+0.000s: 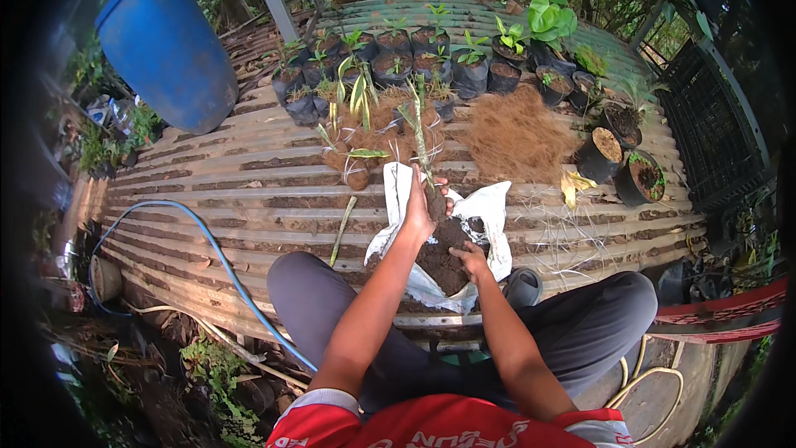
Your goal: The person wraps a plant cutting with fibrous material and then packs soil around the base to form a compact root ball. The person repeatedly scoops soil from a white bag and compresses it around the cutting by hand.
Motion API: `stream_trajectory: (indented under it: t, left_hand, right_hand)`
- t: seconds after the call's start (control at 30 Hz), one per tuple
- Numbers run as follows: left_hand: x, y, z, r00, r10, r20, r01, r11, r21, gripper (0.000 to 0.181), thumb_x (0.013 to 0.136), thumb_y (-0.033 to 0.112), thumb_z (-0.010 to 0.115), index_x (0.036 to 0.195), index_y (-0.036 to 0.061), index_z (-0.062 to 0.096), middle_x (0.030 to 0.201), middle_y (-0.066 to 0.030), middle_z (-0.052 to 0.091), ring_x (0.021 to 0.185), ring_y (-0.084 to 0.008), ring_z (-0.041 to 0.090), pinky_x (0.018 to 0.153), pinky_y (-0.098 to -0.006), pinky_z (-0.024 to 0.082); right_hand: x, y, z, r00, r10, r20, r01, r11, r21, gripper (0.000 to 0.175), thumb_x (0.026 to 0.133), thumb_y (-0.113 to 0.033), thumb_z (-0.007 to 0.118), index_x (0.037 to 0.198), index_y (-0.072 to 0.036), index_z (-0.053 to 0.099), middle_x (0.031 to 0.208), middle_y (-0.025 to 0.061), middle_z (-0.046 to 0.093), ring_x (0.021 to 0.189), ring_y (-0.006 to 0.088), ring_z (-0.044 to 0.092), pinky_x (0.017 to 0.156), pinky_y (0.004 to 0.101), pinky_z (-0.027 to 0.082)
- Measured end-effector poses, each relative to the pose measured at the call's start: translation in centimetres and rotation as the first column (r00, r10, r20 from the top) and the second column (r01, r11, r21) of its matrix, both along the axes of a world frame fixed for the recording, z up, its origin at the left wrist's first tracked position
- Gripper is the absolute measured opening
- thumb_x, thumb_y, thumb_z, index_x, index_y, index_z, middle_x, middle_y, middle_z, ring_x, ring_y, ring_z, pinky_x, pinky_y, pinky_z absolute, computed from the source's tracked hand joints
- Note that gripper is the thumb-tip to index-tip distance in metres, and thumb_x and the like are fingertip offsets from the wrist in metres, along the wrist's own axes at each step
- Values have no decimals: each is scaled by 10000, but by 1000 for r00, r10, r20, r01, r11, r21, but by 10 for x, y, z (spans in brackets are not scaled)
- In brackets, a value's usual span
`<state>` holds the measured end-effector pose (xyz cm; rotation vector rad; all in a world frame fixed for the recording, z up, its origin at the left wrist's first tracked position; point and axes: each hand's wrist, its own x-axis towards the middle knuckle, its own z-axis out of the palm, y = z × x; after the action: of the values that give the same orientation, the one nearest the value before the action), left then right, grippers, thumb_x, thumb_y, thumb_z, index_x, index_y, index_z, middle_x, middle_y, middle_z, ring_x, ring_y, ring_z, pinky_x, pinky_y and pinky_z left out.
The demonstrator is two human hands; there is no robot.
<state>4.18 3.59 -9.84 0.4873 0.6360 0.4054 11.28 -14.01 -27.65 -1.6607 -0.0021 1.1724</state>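
My left hand [423,202] is closed around the soil-covered lower end of an upright plant cutting [420,130] with a mottled green stem. Below and to the right, my right hand [471,261] touches dark moist soil [451,264], its fingers partly in it. The soil lies on an opened white woven sack [495,199] between my knees. Just beyond the sack, several plants with fibre-wrapped bases tied with white string [357,174] lie or stand together. A cut green stem [343,230] rests to the left.
Brown coconut fibre [521,134] is heaped behind the sack. White strings [569,239] lie at the right. Potted plants in black bags [392,68] line the back of the corrugated sheet [205,183]. A blue barrel [171,50] and a blue hose [217,249] are at the left.
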Motion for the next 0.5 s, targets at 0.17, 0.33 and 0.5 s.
stream_trajectory:
  t: [0.17,0.33,0.5]
  left_hand:
    - [-1,-7,-34,994,-16,-111,15,1000,-4,665,870,733,330,854,94,515,688,-19,491,531,-200,536,483,-340,422]
    - [0,-15,-56,976,-35,-216,35,999,0,673,880,725,309,834,85,512,671,-25,491,512,-192,535,467,-333,425]
    - [3,-23,-62,970,-76,-232,83,996,22,667,881,720,318,850,85,519,678,-22,499,522,-182,543,468,-330,428]
  right_hand:
    - [-8,-19,26,793,-186,-580,418,858,297,446,909,-370,611,1244,-88,521,1125,68,592,964,203,598,863,415,489]
    - [-9,-19,38,775,-294,-559,486,843,230,339,965,-371,507,1157,-95,552,986,63,612,838,218,602,827,413,518]
    - [-8,-18,34,740,-257,-622,543,773,327,303,959,-325,526,1134,-80,555,984,96,609,861,230,609,835,409,524]
